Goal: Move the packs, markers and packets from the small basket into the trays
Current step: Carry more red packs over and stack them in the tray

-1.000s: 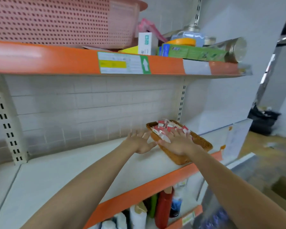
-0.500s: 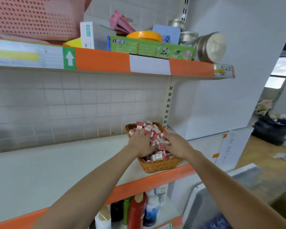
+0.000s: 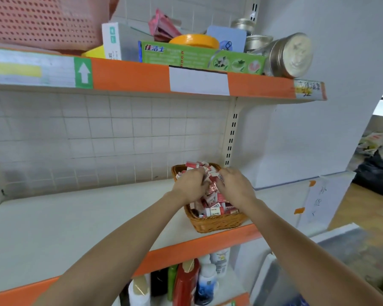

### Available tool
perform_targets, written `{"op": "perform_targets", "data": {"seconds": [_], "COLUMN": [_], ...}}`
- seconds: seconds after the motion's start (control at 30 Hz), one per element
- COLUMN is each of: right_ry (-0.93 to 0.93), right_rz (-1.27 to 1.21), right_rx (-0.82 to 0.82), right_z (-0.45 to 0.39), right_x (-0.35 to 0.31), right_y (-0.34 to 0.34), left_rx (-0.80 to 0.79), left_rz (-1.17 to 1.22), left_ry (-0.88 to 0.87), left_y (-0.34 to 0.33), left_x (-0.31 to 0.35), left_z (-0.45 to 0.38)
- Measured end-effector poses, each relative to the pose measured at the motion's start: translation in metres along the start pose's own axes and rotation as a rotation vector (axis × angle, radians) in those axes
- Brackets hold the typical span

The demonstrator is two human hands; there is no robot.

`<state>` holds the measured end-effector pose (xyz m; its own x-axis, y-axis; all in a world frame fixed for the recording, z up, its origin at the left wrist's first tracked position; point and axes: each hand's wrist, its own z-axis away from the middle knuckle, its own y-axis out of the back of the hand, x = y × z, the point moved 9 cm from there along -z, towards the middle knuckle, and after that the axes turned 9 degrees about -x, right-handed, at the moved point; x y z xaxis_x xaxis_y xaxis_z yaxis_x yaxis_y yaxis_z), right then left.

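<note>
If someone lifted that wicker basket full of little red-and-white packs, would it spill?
Probably, if tilted: the packs are heaped loosely above the wicker basket's rim. The basket looks stiff and likely light. It sits near the shelf's orange edge, so a push might tip it off.

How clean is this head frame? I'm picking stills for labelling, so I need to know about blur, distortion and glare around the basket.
Head view: wide-angle bending bows the upper shelf edge; soft throughout, the small packs in the wicker basket show no legible print; both the left hand and right hand are slightly smeared; bright window glare at far right.
</note>
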<state>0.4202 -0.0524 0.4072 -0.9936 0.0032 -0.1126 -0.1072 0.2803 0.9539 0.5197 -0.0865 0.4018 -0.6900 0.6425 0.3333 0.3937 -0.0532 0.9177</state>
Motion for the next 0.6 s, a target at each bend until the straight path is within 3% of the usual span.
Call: {"op": "perform_targets", "data": {"seconds": [0.27,0.6], "right_ry": [0.14,0.348], "right_rz": [-0.091,-0.192], "right_rx": [-0.021,-0.17], "right_z": [-0.002,0.001], "right_x": [-0.048,-0.187], "right_y": [-0.004,-0.024], "left_rx": [0.103,0.086], "left_rz": [0.096,0.082], "left_ry": [0.196,0.445], "left_y": [0.039,0.079], "left_x": [-0.049,-0.139], "left_z": [0.042,0.154]}}
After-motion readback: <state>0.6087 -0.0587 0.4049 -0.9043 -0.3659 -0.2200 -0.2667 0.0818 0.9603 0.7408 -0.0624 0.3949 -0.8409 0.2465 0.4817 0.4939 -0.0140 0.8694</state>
